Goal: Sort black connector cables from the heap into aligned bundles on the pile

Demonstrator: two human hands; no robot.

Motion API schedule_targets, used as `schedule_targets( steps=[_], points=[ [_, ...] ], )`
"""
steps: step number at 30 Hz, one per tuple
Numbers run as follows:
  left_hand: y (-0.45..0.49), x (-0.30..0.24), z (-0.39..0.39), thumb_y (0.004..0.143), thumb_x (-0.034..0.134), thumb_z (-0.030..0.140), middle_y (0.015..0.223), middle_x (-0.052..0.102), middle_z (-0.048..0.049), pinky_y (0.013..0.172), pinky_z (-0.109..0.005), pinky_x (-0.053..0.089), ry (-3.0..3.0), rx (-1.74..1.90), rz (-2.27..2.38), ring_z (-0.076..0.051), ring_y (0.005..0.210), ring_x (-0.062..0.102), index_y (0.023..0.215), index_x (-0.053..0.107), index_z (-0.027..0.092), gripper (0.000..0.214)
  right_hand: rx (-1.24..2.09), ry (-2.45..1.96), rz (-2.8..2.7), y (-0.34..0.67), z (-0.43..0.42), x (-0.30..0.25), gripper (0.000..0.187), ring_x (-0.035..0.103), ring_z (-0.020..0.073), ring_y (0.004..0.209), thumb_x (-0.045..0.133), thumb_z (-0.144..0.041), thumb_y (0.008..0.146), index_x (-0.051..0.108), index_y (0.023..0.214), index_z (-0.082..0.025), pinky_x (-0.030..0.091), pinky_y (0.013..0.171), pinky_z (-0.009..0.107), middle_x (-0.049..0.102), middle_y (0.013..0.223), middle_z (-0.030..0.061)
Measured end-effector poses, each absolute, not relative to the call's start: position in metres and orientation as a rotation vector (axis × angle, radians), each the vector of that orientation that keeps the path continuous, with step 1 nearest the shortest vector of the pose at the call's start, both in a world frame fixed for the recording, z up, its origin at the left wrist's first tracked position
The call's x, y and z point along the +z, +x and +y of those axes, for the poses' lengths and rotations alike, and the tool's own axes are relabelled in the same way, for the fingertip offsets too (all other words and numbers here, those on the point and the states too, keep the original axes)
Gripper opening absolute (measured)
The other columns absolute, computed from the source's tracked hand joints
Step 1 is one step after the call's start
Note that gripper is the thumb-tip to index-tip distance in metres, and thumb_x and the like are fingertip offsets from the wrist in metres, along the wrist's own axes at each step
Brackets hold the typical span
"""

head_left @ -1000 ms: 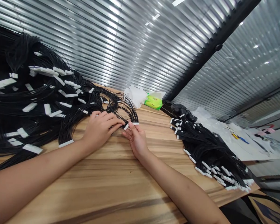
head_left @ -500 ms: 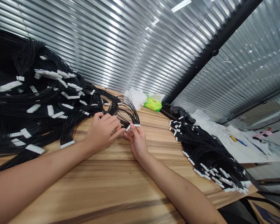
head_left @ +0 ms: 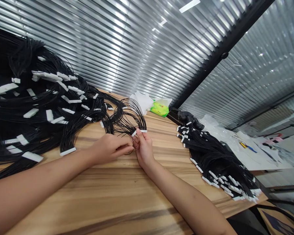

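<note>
My right hand (head_left: 144, 150) pinches a white connector (head_left: 143, 131) between thumb and fingers. Many thin black wires (head_left: 139, 114) run out of it and arch away to the back left. A second short white piece (head_left: 134, 133) shows just left of the thumb; whether it belongs to the same connector I cannot tell. My left hand (head_left: 112, 147) is closed close beside it, fingertips curled together near the right fingers. A thin black wire (head_left: 130, 152) curves out at its fingertips, and the grip on it is partly hidden.
A big heap of black wire harnesses (head_left: 46, 107) with white connectors covers the left side. Another harness pile (head_left: 215, 156) lies on the right of the wooden table (head_left: 112, 195). A green tissue pack (head_left: 159, 109) stands at the back, before metallic blinds (head_left: 88, 42).
My left hand has moved down and slightly right, away from the wire bundle, uncovering wires behind it. My right hand stays on the connector, nearly still.
</note>
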State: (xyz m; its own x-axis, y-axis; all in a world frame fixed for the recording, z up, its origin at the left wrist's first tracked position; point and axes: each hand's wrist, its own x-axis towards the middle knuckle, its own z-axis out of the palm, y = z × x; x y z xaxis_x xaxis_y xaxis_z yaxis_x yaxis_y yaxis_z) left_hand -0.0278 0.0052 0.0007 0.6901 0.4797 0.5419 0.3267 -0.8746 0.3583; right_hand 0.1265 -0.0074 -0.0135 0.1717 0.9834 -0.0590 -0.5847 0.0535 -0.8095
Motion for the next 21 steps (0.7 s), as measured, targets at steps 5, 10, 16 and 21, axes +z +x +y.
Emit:
schedule_targets(
  steps=[5, 10, 16, 21],
  points=[
    [-0.0291, 0.0041, 0.0074, 0.094, 0.047, 0.042, 0.071, 0.07, 0.0044, 0.055, -0.022, 0.037, 2.413, 1.043, 1.125, -0.01, 0.059, 0.06, 0.095, 0.068, 0.023, 0.028, 1.326, -0.837, -0.641, 0.1262, -0.009, -0.0125, 0.024, 0.066, 0.0098, 0.063, 0.079, -0.031, 0.067, 0.067, 0.082, -0.016, 0.054, 0.054, 0.018, 0.072, 0.076, 0.0005],
    [-0.0313, -0.0018, 0.0122, 0.093, 0.049, 0.042, 0.102, 0.075, 0.0035, 0.073, -0.023, 0.045, 2.419, 1.191, 1.144, -0.014, 0.09, 0.068, 0.102, 0.072, 0.027, 0.028, 1.339, -0.871, -0.651, 0.1263, -0.0085, -0.0118, 0.025, 0.068, 0.0112, 0.067, 0.079, -0.031, 0.066, 0.068, 0.082, -0.016, 0.056, 0.057, 0.019, 0.074, 0.079, 0.0017],
    [-0.0322, -0.0026, 0.0131, 0.093, 0.05, 0.04, 0.096, 0.076, 0.005, 0.067, -0.024, 0.045, 2.536, 1.261, 1.153, -0.014, 0.083, 0.07, 0.102, 0.074, 0.03, 0.027, 1.348, -0.86, -0.65, 0.1264, -0.0076, -0.0127, 0.025, 0.068, 0.011, 0.066, 0.079, -0.031, 0.066, 0.069, 0.084, -0.016, 0.055, 0.057, 0.019, 0.075, 0.08, 0.0016],
    [-0.0339, -0.0018, 0.013, 0.095, 0.047, 0.04, 0.096, 0.076, 0.0043, 0.063, -0.024, 0.044, 2.588, 1.26, 1.187, -0.015, 0.082, 0.07, 0.104, 0.073, 0.031, 0.029, 1.342, -0.867, -0.652, 0.1263, -0.0073, -0.0122, 0.026, 0.068, 0.0106, 0.066, 0.079, -0.032, 0.066, 0.069, 0.084, -0.016, 0.055, 0.057, 0.019, 0.075, 0.081, 0.002]
  ],
)
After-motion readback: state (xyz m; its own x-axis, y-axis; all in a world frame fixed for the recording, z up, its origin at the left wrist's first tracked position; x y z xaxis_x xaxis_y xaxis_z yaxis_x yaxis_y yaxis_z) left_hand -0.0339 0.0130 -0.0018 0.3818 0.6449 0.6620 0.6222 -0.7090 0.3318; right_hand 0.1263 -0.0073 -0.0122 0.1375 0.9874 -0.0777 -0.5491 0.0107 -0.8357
